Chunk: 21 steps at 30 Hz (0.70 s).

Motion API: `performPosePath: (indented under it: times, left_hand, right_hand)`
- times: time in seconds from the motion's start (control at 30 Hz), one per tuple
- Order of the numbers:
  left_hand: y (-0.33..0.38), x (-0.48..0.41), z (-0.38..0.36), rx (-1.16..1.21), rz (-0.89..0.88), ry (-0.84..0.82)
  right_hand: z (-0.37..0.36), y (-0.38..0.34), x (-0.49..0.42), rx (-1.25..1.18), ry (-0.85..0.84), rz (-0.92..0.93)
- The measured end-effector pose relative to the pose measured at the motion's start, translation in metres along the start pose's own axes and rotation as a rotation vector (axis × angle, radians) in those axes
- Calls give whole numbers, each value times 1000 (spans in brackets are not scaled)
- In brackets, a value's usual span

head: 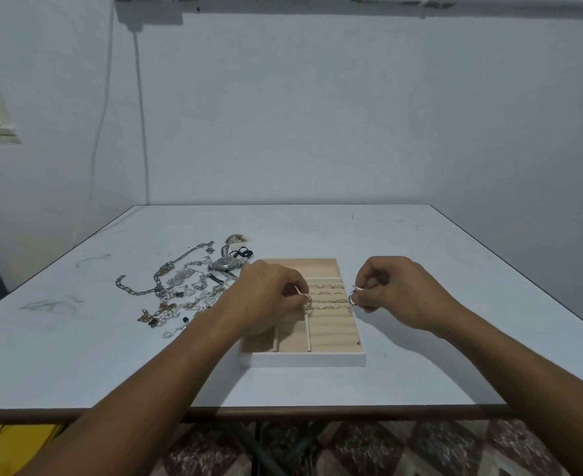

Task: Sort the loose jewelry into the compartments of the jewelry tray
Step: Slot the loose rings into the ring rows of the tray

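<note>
While the pale grey-white tabletop (420,338) carries everything, start far left. A tangled heap of loose silver & gold-tone jewelry (187,293) lies on it. A chunky silver link chain (133,289) sits at the heap's left edge & a silver metal wristwatch (227,263) at its far right, near the tray's back-left corner.

Next, the left hand (269,297) sits over the left part of the shallow light-wood jewelry tray (303,359), hiding the far ends of the long compartments. Its fingers are curled, w/ thumb & fingertips (295,293) pinching a small silver ring (307,299). That ring pokes out to the right of the fingertips, just above the thin divider betw. a long compartment & the ridged ring-slot section (334,324). Can't tell if it touches the tray.

Several thin rings (326,287) stand in the back rows of the slots, betw. the two hands.

Just past the tray's right wall, the right hand (398,293) is held over the table, fingers curled in. It pinches a second silver ring (353,297) at the fingertip ends. This ring points toward the tray, just beside the wall & outside it.
</note>
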<state>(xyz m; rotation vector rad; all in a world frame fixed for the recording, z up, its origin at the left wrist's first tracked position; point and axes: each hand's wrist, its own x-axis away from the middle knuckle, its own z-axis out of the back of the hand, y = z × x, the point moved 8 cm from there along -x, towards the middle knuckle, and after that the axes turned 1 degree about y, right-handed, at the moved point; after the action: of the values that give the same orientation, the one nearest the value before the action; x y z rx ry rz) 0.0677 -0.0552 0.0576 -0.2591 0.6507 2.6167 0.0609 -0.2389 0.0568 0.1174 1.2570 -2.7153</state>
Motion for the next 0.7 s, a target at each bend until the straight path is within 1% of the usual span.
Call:
performPosePath:
  times: [0.13, 0.37, 0.7]
  left_hand:
    - [-8, -1, 0, 60, 10, -24]
    - [-4, -6, 1, 194, 30, -26]
    - [4, -10, -14, 181, -22, -51]
  right_hand:
    - [-9, -5, -2, -43, -14, 17]
    - [-15, -3, 1, -59, -43, -38]
    - [-13, 2, 6, -26, -32, -86]
